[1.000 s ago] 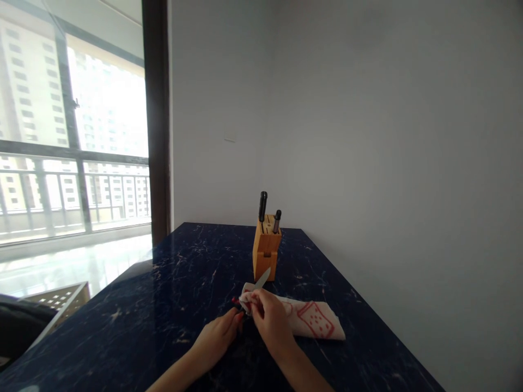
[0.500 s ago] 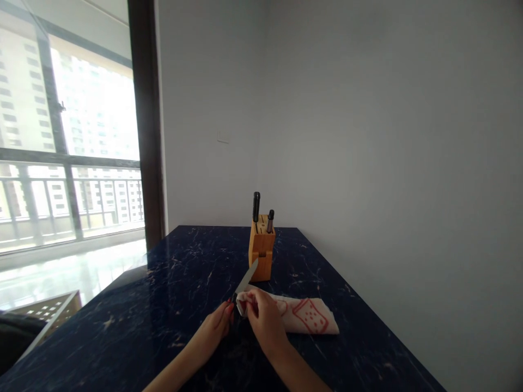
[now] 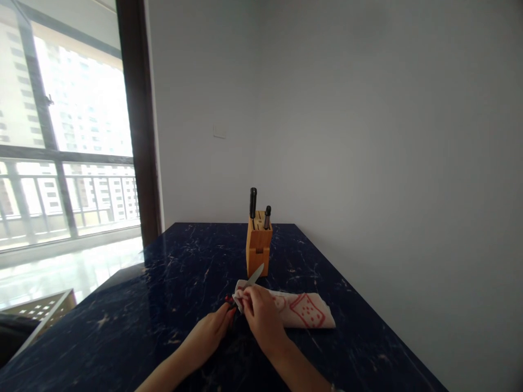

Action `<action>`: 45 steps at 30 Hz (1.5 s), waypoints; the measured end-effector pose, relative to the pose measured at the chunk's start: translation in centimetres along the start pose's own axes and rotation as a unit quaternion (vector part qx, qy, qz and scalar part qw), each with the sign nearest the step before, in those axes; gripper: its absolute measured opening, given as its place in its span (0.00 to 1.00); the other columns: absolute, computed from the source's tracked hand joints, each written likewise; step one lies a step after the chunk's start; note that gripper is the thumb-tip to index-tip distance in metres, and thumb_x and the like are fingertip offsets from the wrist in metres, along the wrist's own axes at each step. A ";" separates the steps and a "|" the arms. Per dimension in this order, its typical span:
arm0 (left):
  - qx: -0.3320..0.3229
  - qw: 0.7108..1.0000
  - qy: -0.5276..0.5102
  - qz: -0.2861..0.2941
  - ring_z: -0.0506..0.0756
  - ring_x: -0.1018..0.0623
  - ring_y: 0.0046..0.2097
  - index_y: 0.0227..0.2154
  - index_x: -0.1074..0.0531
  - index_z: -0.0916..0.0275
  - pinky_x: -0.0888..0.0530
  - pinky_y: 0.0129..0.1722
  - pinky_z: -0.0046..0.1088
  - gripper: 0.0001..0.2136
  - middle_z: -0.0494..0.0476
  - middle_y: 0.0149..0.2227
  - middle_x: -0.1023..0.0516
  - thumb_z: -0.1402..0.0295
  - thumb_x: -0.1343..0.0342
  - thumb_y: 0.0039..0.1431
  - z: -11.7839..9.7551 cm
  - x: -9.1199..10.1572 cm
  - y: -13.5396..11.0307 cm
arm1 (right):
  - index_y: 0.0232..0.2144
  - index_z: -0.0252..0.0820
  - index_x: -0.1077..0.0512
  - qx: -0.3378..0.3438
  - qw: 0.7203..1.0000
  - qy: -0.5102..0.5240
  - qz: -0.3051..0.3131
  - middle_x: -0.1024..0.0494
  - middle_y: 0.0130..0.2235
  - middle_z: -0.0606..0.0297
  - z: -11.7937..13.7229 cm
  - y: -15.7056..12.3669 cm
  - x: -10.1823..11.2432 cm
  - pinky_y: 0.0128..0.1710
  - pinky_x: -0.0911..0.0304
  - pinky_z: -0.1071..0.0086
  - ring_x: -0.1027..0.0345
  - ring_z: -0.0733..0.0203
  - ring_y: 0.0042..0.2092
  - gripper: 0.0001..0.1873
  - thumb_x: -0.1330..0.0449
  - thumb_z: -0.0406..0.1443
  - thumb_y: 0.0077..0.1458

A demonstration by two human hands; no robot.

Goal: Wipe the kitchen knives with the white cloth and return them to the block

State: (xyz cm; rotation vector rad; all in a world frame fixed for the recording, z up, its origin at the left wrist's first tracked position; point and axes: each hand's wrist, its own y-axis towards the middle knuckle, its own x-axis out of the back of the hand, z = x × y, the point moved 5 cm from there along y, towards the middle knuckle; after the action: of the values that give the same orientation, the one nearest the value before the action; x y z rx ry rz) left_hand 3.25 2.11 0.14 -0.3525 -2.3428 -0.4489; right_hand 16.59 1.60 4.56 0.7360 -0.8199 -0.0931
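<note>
The left hand (image 3: 207, 336) curls its fingers tight around the knife (image 3: 254, 276), steadying it while the right hand (image 3: 263, 319) pinches a cloth (image 3: 302, 310) narrowly onto the blade, a knife block (image 3: 259, 250) at 12 o'clock.

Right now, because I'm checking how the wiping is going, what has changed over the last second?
The right hand has slid the patterned cloth up the blade of the kitchen knife toward the tip, so less blade shows than half a second ago. The left hand keeps its hold low on the knife. The wooden knife block stayed where it was.
</note>
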 end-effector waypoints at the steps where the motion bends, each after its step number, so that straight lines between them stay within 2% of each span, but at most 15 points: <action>1: -0.006 1.000 0.009 -0.001 0.50 0.31 0.24 0.34 0.36 0.60 0.38 0.27 0.24 0.16 0.49 0.22 0.31 0.59 0.67 0.62 -0.1 0.0 -0.1 | 0.31 0.42 0.35 0.003 1.000 -0.006 0.005 0.29 0.34 0.64 0.0 0.0 0.0 0.40 0.42 0.67 0.36 0.59 0.39 0.08 0.50 0.26 0.51; 7: -0.029 0.999 0.038 -0.001 0.53 0.26 0.29 0.41 0.38 0.61 0.35 0.31 0.25 0.16 0.54 0.28 0.25 0.61 0.68 0.63 -0.5 0.2 -0.2 | 0.31 0.42 0.35 -0.007 1.000 0.006 -0.001 0.28 0.34 0.63 -0.1 0.0 0.3 0.40 0.41 0.67 0.35 0.60 0.38 0.09 0.49 0.25 0.50; 11: -0.040 0.995 0.087 0.016 0.55 0.25 0.32 0.39 0.36 0.61 0.35 0.32 0.26 0.15 0.56 0.30 0.24 0.60 0.66 0.62 -0.7 0.0 -0.2 | 0.33 0.42 0.34 0.017 1.000 -0.007 -0.003 0.29 0.34 0.63 0.3 0.0 0.1 0.40 0.40 0.66 0.35 0.59 0.39 0.09 0.50 0.26 0.51; 16: -0.023 0.999 0.037 -0.016 0.53 0.25 0.33 0.46 0.39 0.62 0.34 0.34 0.25 0.17 0.56 0.32 0.24 0.61 0.67 0.63 -0.4 0.4 -0.1 | 0.33 0.41 0.34 0.000 1.000 0.006 -0.007 0.28 0.34 0.63 0.0 0.0 0.2 0.40 0.39 0.67 0.34 0.59 0.39 0.09 0.50 0.25 0.50; 22: -0.031 0.999 0.038 -0.006 0.54 0.25 0.32 0.40 0.35 0.60 0.35 0.33 0.25 0.15 0.54 0.30 0.24 0.60 0.65 0.62 -0.5 0.0 -0.3 | 0.35 0.42 0.34 0.015 1.000 0.010 -0.007 0.29 0.35 0.62 0.3 -0.1 0.1 0.41 0.40 0.66 0.35 0.59 0.40 0.10 0.50 0.26 0.51; 27: 0.012 0.997 -0.018 -0.079 0.51 0.29 0.27 0.38 0.37 0.60 0.37 0.28 0.23 0.16 0.51 0.24 0.28 0.58 0.66 0.61 0.0 1.0 0.1 | 0.33 0.42 0.34 -0.021 1.000 0.010 -0.013 0.29 0.34 0.64 -1.0 0.2 0.3 0.39 0.40 0.68 0.35 0.61 0.38 0.10 0.51 0.26 0.51; 33: 0.082 0.986 -0.003 -0.146 0.51 0.30 0.23 0.34 0.38 0.56 0.39 0.25 0.22 0.12 0.44 0.18 0.33 0.56 0.62 0.59 0.4 2.7 -0.2 | 0.33 0.43 0.34 -0.038 0.998 0.007 -0.041 0.29 0.34 0.65 -1.7 0.2 1.0 0.38 0.40 0.69 0.35 0.61 0.38 0.08 0.50 0.28 0.51; 38: 0.059 0.980 -0.058 -0.183 0.49 0.33 0.22 0.27 0.43 0.57 0.39 0.23 0.22 0.14 0.42 0.19 0.38 0.51 0.57 0.55 0.2 3.1 0.0 | 0.33 0.44 0.34 -0.043 0.998 0.011 -0.051 0.29 0.34 0.66 -1.7 0.2 1.3 0.36 0.40 0.71 0.34 0.63 0.37 0.08 0.50 0.28 0.51; 40: 0.044 0.977 -0.075 -0.196 0.49 0.33 0.23 0.28 0.43 0.57 0.38 0.25 0.22 0.14 0.43 0.21 0.37 0.52 0.56 0.55 0.1 3.3 0.1 | 0.33 0.44 0.34 -0.043 0.998 0.016 -0.053 0.28 0.34 0.66 -1.7 0.2 1.3 0.36 0.39 0.70 0.34 0.62 0.37 0.08 0.50 0.29 0.51; 45: 0.043 0.982 -0.072 -0.169 0.50 0.33 0.25 0.31 0.41 0.58 0.37 0.26 0.23 0.12 0.44 0.22 0.35 0.54 0.56 0.55 0.3 2.9 0.3 | 0.35 0.44 0.34 -0.027 0.996 0.043 -0.078 0.28 0.35 0.64 -1.6 0.3 1.8 0.37 0.38 0.69 0.33 0.62 0.37 0.10 0.50 0.29 0.51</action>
State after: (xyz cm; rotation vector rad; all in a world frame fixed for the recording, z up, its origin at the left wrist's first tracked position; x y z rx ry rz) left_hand 1.10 2.89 2.00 0.0608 -2.5635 -0.4950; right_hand 18.92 2.11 5.14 0.7472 -0.6743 -0.2212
